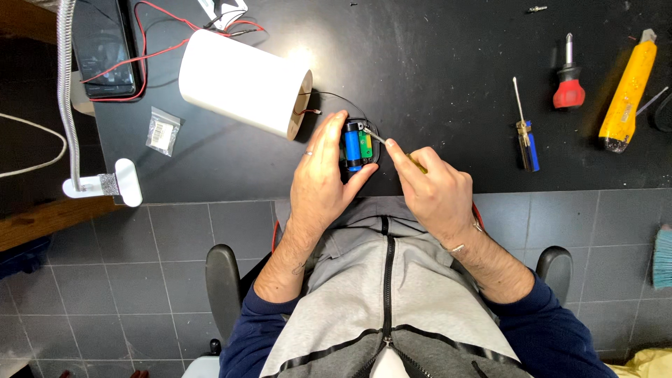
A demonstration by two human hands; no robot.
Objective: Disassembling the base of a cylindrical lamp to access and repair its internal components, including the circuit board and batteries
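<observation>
At the near edge of the black bench (448, 105), we keep the small round black plastic base with its blue cylindrical cell and green circuit board (359, 145) pinned down so it cannot turn under the tool. Our left hand (323, 171) wraps around it, fingers along its left side and thumb curled under its lower edge. Our right hand (435, 189) is closed around a thin metal-tipped driver with a yellowish handle (399, 150), held low and slanted so the tip meets the base's upper right corner. Just behind lies the white cylindrical housing (245, 82) on its side, thin wires running from it toward the base. Well off to the right rest a red-handled screwdriver (569, 82), a blue-handled screwdriver (525, 129) and a yellow utility knife (628, 87), within reach but clear of our elbows.
</observation>
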